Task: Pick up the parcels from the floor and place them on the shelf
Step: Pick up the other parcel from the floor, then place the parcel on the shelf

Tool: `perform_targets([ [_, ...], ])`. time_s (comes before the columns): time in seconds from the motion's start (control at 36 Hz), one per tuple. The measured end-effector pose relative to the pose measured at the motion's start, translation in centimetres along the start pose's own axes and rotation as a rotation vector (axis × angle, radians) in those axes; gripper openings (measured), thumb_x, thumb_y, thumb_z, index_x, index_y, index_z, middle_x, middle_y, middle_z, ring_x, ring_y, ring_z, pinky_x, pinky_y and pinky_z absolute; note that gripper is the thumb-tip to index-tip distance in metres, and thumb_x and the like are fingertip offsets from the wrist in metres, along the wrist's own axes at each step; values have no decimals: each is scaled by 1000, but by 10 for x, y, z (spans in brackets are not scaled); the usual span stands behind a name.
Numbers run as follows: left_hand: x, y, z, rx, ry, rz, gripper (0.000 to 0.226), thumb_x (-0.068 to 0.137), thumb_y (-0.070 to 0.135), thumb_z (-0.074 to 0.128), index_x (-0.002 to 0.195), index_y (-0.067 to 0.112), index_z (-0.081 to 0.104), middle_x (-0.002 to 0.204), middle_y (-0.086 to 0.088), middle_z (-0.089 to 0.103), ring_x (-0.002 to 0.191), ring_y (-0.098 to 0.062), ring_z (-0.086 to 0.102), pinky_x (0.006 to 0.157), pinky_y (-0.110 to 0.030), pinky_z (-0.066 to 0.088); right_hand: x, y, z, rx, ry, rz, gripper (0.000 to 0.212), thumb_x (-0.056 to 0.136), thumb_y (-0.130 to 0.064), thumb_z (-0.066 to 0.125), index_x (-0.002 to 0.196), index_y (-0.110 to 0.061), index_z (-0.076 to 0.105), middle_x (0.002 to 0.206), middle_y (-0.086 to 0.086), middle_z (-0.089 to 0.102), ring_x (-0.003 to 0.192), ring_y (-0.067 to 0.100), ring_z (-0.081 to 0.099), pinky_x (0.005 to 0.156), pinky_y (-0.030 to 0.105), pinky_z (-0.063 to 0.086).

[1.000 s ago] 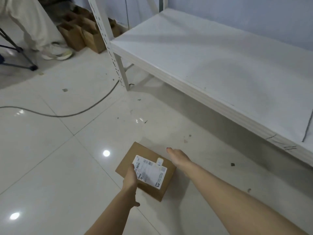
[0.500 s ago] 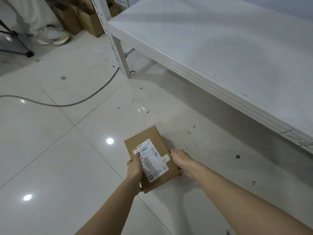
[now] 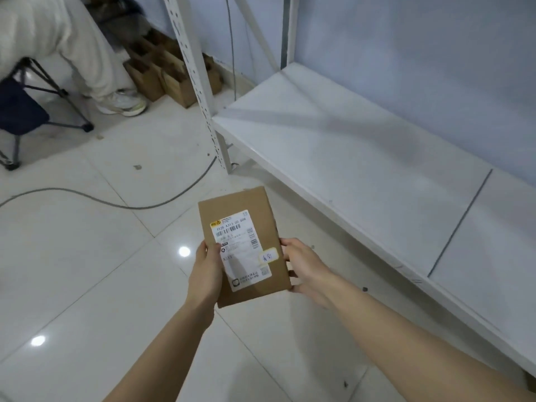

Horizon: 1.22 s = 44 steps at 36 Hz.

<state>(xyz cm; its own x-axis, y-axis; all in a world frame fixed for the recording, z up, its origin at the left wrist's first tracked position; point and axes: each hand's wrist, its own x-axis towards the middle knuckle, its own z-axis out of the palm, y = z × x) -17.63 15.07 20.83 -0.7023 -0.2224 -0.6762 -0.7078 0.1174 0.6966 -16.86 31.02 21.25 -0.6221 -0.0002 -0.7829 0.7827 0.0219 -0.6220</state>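
One brown cardboard parcel (image 3: pixel 242 245) is held off the floor (image 3: pixel 87 271), in front of the person, between both hands. It is flat and rectangular, long axis running away from the camera, top face turned up toward the viewer. A white shipping label (image 3: pixel 242 250) with barcodes covers much of that face; a small pale sticker (image 3: pixel 268 256) with handwriting sits at the label's right edge. The writing is too small to read with certainty.

The left hand (image 3: pixel 207 271) clasps the parcel's left edge, thumb lying on the top face over the label's border, remaining fingers hidden under the box. The right hand (image 3: pixel 303 268) clasps the right edge near the closer corner, thumb along the side, fingers curled beneath. Both hands are closed on the parcel.

The parcel is left of the white shelf (image 3: pixel 362 169) and clear of it, not touching the board. The shelf board is low, close to the floor, and runs from the perforated white upright (image 3: pixel 200 82) at centre toward the lower right. A dark seam (image 3: pixel 461 219) crosses the board on the right.

The floor is glossy white tile with light reflections. A grey cable (image 3: pixel 116 198) curves across it to the upright's foot. Behind the upright, brown paper bags (image 3: pixel 171 79) stand against the wall. At upper left, another person's pale trouser leg (image 3: pixel 84 44) and white shoe (image 3: pixel 123 103) are visible, beside a dark folding stool (image 3: pixel 20 111).
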Motion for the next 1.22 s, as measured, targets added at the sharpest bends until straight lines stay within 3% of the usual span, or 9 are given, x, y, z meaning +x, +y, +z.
perform_targets([
  [0.11, -57, 57, -29, -33, 0, 57, 34, 94, 49, 31, 118, 40, 52, 108, 10, 66, 97, -15, 61, 77, -41, 49, -66, -51, 3, 22, 3, -42, 30, 97, -25, 35, 122, -30, 53, 97, -4, 68, 88, 17, 62, 75, 35, 49],
  [0.25, -133, 144, -69, -86, 30, 151, 34, 96, 46, 30, 120, 37, 52, 101, 14, 65, 91, -7, 60, 64, -31, 45, -158, -131, 2, 13, -15, -124, 24, 95, -24, 39, 108, -31, 58, 92, -3, 70, 90, 22, 63, 85, 44, 53],
  [0.31, -164, 181, -85, -95, 49, 206, 33, 96, 43, 34, 123, 33, 50, 105, 12, 63, 94, -6, 58, 74, -37, 48, -197, -167, 0, 1, -20, -173, 24, 94, -23, 40, 106, -30, 59, 93, -2, 70, 91, 23, 64, 87, 44, 54],
  [0.36, -197, 219, -100, -103, 58, 264, 30, 96, 41, 37, 122, 32, 50, 108, 12, 62, 96, -3, 56, 84, -41, 48, -236, -204, -3, -11, -18, -223, 28, 91, -20, 38, 105, -31, 60, 98, 1, 71, 90, 23, 64, 84, 43, 54],
  [0.53, -303, 336, -137, -164, 41, 457, 15, 98, 39, 38, 97, 41, 52, 102, 18, 61, 94, 2, 54, 79, -38, 48, -361, -306, -11, -19, -34, -408, 34, 94, -14, 35, 111, -32, 59, 95, 1, 71, 87, 20, 66, 72, 34, 55],
  [0.69, -404, 424, -171, -212, 12, 637, 20, 99, 38, 37, 113, 39, 52, 108, 10, 63, 98, -2, 56, 69, -29, 44, -485, -383, -16, -42, -21, -573, 36, 94, -11, 37, 113, -34, 59, 105, 5, 73, 103, 24, 66, 84, 40, 56],
  [0.94, -514, 495, -208, -247, -76, 848, 17, 97, 45, 39, 104, 53, 52, 110, 20, 62, 108, -6, 56, 98, -44, 46, -611, -440, -26, -91, 38, -759, 42, 93, -10, 36, 119, -34, 58, 109, 2, 72, 103, 26, 66, 82, 43, 58],
  [1.11, -552, 505, -222, -259, -82, 936, 31, 98, 42, 37, 124, 39, 53, 114, 14, 67, 112, -8, 58, 103, -47, 44, -655, -450, -22, -112, 68, -821, 36, 96, -12, 40, 117, -35, 57, 113, 1, 67, 103, 24, 64, 79, 41, 58],
  [1.22, -569, 510, -226, -283, -93, 957, 30, 99, 41, 36, 124, 37, 51, 111, 11, 68, 107, -10, 60, 99, -46, 47, -678, -452, -20, -145, 81, -857, 31, 98, -15, 40, 112, -37, 58, 113, 1, 67, 101, 22, 65, 73, 36, 58],
])
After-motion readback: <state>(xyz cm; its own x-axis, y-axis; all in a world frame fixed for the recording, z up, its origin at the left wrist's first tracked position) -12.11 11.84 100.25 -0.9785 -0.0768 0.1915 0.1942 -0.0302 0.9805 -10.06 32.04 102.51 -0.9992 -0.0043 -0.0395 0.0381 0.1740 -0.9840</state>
